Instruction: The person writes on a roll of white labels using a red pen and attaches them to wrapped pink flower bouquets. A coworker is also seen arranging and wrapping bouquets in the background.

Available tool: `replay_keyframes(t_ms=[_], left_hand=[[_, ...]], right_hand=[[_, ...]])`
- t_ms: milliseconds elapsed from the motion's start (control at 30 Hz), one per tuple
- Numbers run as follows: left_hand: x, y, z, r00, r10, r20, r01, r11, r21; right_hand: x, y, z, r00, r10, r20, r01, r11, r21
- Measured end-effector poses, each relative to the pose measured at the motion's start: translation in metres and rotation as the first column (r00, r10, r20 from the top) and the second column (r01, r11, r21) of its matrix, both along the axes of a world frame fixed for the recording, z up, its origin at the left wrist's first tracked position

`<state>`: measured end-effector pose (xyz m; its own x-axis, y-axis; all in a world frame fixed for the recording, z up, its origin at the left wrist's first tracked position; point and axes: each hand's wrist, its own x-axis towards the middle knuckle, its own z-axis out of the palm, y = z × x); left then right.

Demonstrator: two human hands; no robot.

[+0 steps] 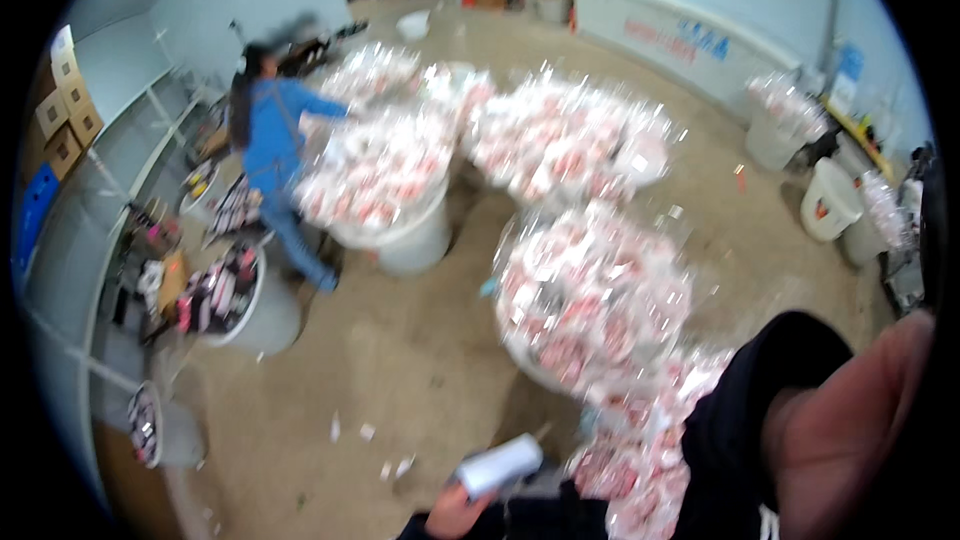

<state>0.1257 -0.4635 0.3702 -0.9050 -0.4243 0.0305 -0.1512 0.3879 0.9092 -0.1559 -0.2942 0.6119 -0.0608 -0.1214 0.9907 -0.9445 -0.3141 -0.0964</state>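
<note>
Low in the picture, my left hand [455, 517] is closed round one end of a white rectangular object [500, 465], perhaps a paper pad; blur hides its exact kind. My right hand [850, 430] is raised very close to the camera at the lower right, with a dark sleeve beside it. Its fingers are smeared and cut off by the picture's dark rim. Just beyond my arms stands a tub piled with pink-and-white flowers in clear wrap [595, 290]. More wrapped pink flowers [640, 460] lie between my arms.
Further tubs of wrapped flowers [570, 135] stand ahead. A person in blue [280, 130] reaches into one tub [410, 240] at the left. Grey bins [265, 310] and shelving line the left side. White buckets [830, 200] stand right, and a long white chest [680, 30] at the back.
</note>
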Motion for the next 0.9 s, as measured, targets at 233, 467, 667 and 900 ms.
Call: replay_keyframes(t_ms=[233,467,667,900], left_hand=[[0.001,-0.04,-0.003,0.981,0.071,0.178,-0.106,0.975,0.197],[0.002,-0.144,-0.028,0.985,0.051,0.165,-0.1,0.949,0.301],[0.019,-0.263,-0.034,0.91,0.413,-0.036,-0.227,0.569,0.79],[0.006,-0.371,-0.021,0.907,0.394,-0.151,-0.11,0.566,0.817]], right_hand=[[-0.002,-0.059,-0.014,0.998,-0.055,0.033,0.057,0.997,-0.049],[0.042,-0.213,-0.045,0.923,0.054,0.38,-0.039,0.998,-0.047],[0.102,-0.358,-0.197,0.538,-0.138,0.831,-0.434,0.8,0.414],[0.151,-0.449,-0.209,0.506,-0.291,0.812,-0.409,0.748,0.523]])
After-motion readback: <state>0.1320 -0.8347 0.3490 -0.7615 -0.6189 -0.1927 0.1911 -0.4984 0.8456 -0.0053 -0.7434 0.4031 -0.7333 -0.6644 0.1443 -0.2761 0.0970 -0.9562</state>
